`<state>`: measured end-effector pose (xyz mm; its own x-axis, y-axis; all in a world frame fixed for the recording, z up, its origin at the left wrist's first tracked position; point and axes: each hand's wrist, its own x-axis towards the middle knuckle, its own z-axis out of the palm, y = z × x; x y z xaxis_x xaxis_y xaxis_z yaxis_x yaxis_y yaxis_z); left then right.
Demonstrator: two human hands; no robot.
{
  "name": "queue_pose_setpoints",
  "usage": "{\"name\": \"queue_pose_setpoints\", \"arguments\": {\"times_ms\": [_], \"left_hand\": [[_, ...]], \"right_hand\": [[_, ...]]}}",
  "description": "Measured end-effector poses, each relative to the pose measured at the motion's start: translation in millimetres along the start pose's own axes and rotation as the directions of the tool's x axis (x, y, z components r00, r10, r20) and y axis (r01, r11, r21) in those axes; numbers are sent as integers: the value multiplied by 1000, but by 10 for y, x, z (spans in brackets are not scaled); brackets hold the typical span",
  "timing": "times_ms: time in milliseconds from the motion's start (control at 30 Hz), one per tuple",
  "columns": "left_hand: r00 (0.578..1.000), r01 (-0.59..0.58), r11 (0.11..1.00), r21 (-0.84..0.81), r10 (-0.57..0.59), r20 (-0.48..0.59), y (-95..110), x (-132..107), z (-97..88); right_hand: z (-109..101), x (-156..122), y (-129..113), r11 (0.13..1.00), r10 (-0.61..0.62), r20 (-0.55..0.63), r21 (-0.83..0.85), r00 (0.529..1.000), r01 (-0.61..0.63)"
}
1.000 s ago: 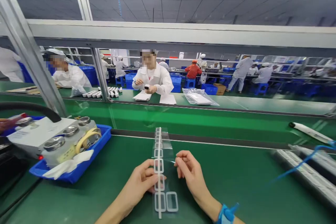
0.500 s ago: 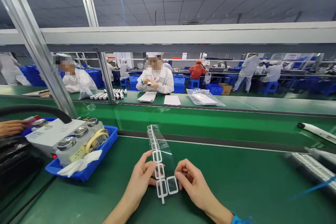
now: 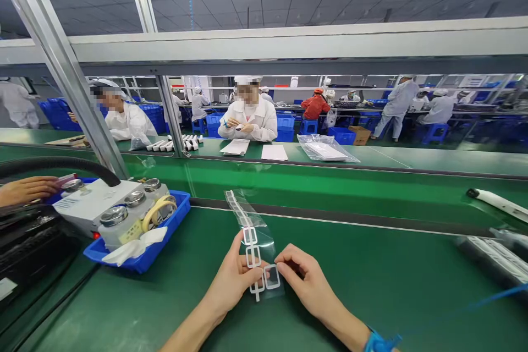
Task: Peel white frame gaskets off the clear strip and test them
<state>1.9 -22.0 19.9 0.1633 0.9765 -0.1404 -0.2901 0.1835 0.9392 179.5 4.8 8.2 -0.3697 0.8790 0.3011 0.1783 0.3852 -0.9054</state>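
A clear film strip [image 3: 267,235] carries a column of white, rounded rectangular frame stickers [image 3: 253,256]. My left hand [image 3: 236,272] grips the strip near its lower end, thumb on top and fingers behind the film. One frame-shaped sticker [image 3: 266,285] sits to the right of the column, over the film's lower part. At that sticker's upper right edge, the thumb and forefinger of my right hand [image 3: 303,275] are pinched together. Whether it is stuck to the film or lifted, I cannot tell. A blue band [image 3: 379,342] circles my right wrist.
On the green bench [image 3: 165,302], a blue tray [image 3: 165,242] at left holds lidded jars, a tape roll and white wipes. Behind it stands a white box with a black hose. Another person's hand [image 3: 28,191] is at far left. White long parts [image 3: 495,258] lie at right.
My left hand has shifted right and its thumb now lies over the column's lowest frame. The strip's far end has swung left. My right hand stays at the separate sticker.
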Motion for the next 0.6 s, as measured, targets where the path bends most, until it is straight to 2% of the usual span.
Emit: {"name": "queue_pose_setpoints", "arguments": {"times_ms": [167, 333, 600], "left_hand": [[1000, -23, 997, 77, 22, 11, -22, 15, -8], [1000, -29, 996, 88, 29, 4, -18, 11, 12], [999, -37, 998, 55, 35, 33, -64, 22, -24]], "right_hand": [[17, 1, -48, 996, -29, 11, -86, 1000, 30], [38, -9, 0, 992, -27, -5, -124, 1000, 27], [26, -3, 24, 996, 19, 74, -92, 997, -12]]}}
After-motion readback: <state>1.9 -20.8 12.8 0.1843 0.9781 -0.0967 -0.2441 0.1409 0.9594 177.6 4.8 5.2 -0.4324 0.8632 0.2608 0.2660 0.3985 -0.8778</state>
